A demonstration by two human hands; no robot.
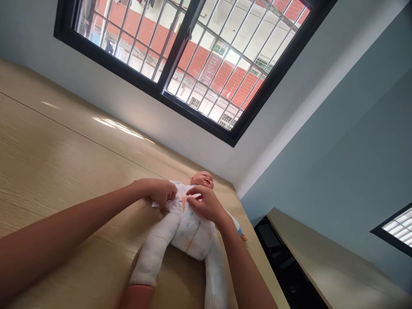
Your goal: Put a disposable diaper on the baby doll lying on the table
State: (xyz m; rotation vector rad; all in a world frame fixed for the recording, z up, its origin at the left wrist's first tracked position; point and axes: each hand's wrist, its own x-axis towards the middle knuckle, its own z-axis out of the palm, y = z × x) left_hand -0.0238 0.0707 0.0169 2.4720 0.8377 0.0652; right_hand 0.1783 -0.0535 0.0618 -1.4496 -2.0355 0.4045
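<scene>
A baby doll (155,246) lies on its back on the wooden tabletop, head away from me and legs toward me. It wears white clothing, and a white printed diaper (201,240) wraps its hips. My left hand (163,194) is closed at the left side of the doll's waist, apparently on the diaper's edge; its fingers hide what they grip. On the other side, my right hand (207,205) rests over the belly at the diaper's front. Its thumb and forefinger are apart, beside an orange print on the waistband.
The wooden tabletop (64,171) runs along the wall beneath a barred window (164,88). At the right, past the table's edge, stands another wooden surface (322,253) with a dark space beneath it. A second window (397,225) shows at the far right.
</scene>
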